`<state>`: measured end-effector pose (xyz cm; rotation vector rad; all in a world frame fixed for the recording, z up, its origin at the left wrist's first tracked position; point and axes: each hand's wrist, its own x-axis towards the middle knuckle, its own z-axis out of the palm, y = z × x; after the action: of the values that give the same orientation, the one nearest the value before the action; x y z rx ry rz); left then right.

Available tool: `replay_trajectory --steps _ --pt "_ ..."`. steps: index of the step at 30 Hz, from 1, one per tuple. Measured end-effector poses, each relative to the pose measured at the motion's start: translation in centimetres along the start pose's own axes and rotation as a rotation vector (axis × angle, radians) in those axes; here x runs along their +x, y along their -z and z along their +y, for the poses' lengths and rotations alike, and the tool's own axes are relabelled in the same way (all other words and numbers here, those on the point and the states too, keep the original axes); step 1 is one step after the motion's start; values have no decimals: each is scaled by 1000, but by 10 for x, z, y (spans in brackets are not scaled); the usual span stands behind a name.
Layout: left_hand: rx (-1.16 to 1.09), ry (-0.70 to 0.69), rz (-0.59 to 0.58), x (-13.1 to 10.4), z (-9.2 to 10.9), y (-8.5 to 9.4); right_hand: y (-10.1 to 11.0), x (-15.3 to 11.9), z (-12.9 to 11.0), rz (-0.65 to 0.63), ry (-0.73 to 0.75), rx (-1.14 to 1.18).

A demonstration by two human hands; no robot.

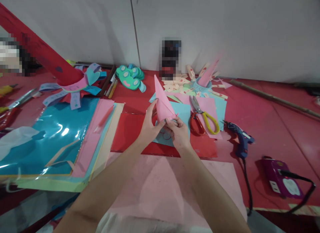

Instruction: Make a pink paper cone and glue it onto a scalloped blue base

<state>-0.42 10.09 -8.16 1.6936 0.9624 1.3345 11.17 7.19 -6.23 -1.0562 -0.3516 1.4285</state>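
Observation:
Both hands hold a pink paper cone (163, 104) upright over the middle of the table, its tip pointing up and a little left. My left hand (151, 123) wraps the cone's left side, thumb at the lower edge. At the lower right rim, the fingers of my right hand (178, 128) pinch the paper. Beneath the hands lies a light blue sheet (183, 111) with a red drawn outline, partly covered by them. Scissors (203, 118) with one red and one yellow handle rest just right of my right hand.
A glue gun (240, 138) lies to the right, near a purple power box (282, 178). Stacked coloured paper (92, 136) and a blue plastic-covered sheet (62, 121) fill the left. Behind stand green frog cutouts (128, 77), a decorated pink cone (208, 74) and a large red cone (47, 56).

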Motion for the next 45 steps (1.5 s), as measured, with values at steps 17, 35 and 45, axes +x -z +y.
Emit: replay_trajectory --steps 17,35,45 --pt "-269 155 -48 5 7 -1 9 3 -3 -46 -28 9" --pt "-175 354 236 11 0 9 6 1 -2 -211 -72 -133" --pt "6 121 173 7 6 5 5 1 -1 -162 5 -160"
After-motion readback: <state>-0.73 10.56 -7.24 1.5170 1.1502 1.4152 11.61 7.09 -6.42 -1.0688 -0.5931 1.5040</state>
